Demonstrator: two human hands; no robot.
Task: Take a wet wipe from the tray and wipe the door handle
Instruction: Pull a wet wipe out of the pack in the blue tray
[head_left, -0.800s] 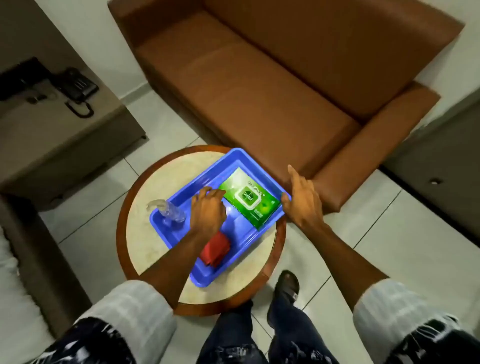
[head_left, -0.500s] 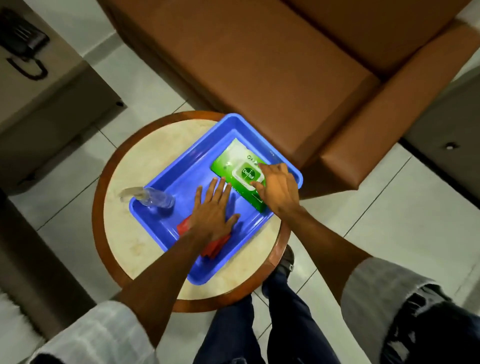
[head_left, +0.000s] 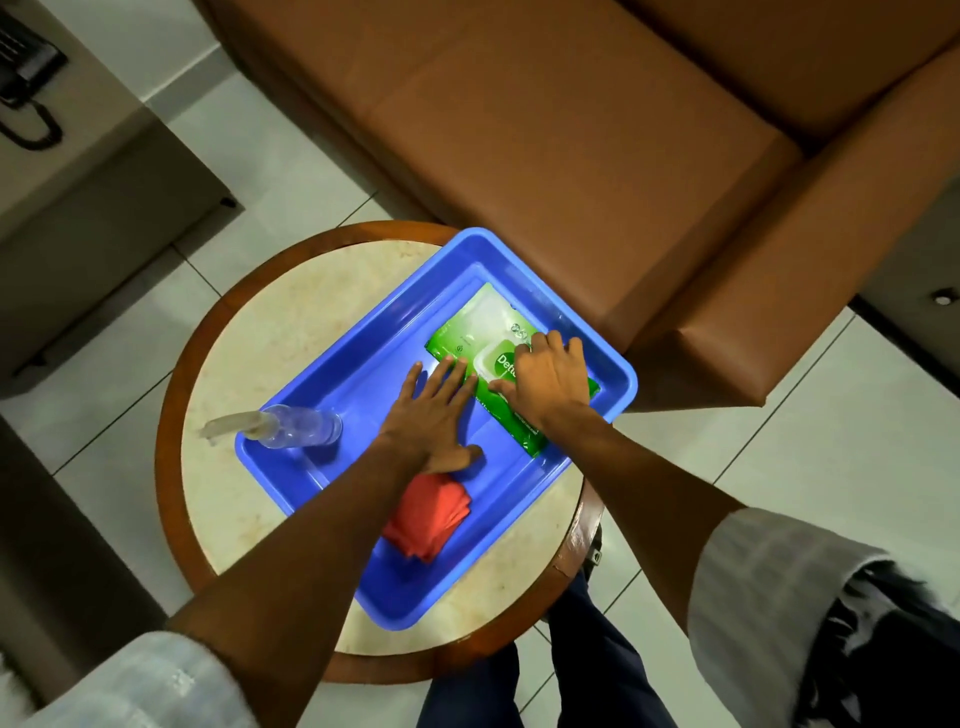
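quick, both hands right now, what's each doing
Left hand: open, flat, fingertips on the green wipe pack, holding nothing.
Right hand: fingers curled on the pack's lid; grip cannot be told.

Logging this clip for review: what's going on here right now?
A person leans over a blue plastic tray on a round table. The right hand rests on the white flap of a green wet-wipe pack, while the left hand lies flat, fingertips at the pack's edge. No wipe is out. A clear spray bottle and a folded red cloth lie untouched.
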